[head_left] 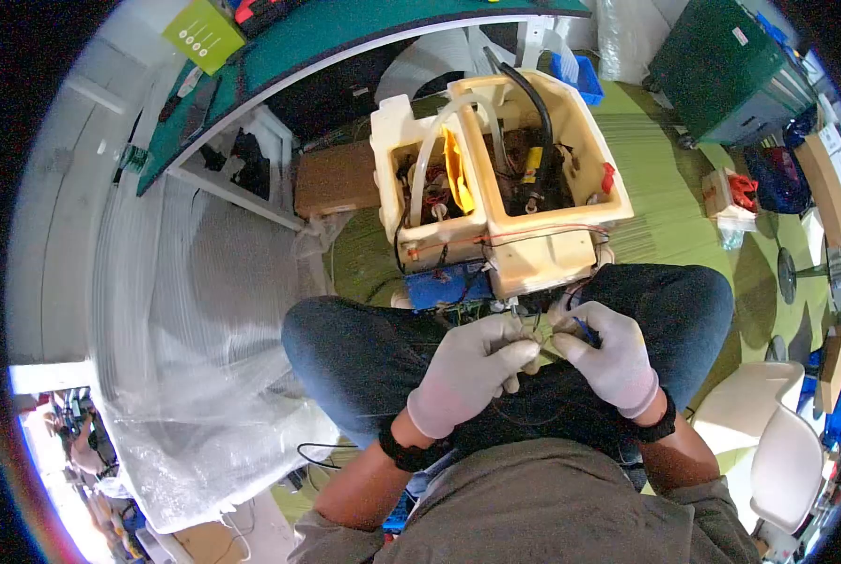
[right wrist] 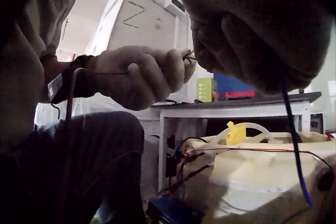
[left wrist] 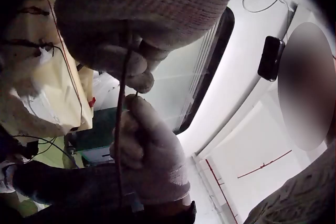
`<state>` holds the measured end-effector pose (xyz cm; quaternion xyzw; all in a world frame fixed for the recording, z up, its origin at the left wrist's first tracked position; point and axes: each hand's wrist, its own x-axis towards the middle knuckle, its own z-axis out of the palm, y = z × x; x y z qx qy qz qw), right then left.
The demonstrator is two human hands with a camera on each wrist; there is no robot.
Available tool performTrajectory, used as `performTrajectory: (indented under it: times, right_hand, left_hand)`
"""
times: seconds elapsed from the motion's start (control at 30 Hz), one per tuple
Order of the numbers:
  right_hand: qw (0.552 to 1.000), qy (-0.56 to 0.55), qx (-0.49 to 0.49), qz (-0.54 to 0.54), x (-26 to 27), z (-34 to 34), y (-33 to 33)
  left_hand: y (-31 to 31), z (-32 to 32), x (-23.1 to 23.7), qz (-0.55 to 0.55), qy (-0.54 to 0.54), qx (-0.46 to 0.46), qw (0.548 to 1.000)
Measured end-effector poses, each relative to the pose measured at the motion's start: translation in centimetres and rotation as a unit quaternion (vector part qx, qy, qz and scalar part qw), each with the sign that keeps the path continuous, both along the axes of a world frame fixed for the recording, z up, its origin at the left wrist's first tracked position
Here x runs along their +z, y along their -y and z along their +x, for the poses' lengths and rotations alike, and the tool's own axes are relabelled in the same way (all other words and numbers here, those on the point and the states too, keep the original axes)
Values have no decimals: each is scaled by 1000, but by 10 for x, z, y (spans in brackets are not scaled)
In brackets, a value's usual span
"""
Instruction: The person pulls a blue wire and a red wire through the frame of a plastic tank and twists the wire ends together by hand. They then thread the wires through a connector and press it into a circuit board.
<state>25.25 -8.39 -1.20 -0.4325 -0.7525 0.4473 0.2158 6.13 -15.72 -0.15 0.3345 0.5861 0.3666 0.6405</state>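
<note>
Both hands wear pale knit gloves and meet fingertip to fingertip above the lap. My left hand (head_left: 465, 371) pinches a thin brown wire (left wrist: 120, 134), whose length hangs down from the fingers in the left wrist view. Close against it, my right hand (head_left: 616, 359) has its fingers curled around a blue wire (right wrist: 294, 145) that trails below the glove. Between the fingertips a short wire end (right wrist: 190, 57) shows in the right wrist view. The cream plastic housing (head_left: 542, 249), with hoses and wiring inside, stands just ahead of the knees.
A blue box (head_left: 439, 287) with wires sits against the housing's front. Behind are a green-topped table (head_left: 345, 42) and a cardboard box (head_left: 337, 177). Clear plastic wrap (head_left: 213, 376) covers the left side. A white chair (head_left: 768, 423) stands at right.
</note>
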Motion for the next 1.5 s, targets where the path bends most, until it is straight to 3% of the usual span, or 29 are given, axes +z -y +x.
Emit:
performTrajectory:
  times: [0.27, 0.37, 0.57, 0.63, 0.97, 1.13, 1.33, 1.43, 1.5]
  right_hand:
    - [1000, 21, 6, 0, -6, -1, 3]
    - [999, 38, 22, 24, -1, -1, 2]
    - [996, -30, 60, 66, -9, 1, 1]
    - [998, -44, 51, 6, -10, 2, 3]
    - [996, -48, 70, -21, -38, 15, -3]
    - [996, -54, 67, -28, -51, 23, -9]
    - [994, -87, 26, -63, -50, 40, -18]
    - [992, -89, -44, -79, -39, 51, -33]
    - [987, -79, -138, -29, -36, 62, -47]
  left_hand:
    - [2, -4, 2, -1, -66, -73, 995]
    - [3, 0, -6, 20, -76, -62, 995]
    - [4, 8, -11, -9, -101, -51, 994]
    - [4, 10, -14, -2, -112, -38, 993]
    - [-13, 20, 1, -52, -155, 13, 987]
    - [-24, 28, 5, -69, -155, -42, 985]
    - [-42, 35, 0, -51, -132, -70, 988]
    - [-48, 28, -1, 22, -114, -33, 993]
    - [-52, 21, -5, 53, -93, 19, 994]
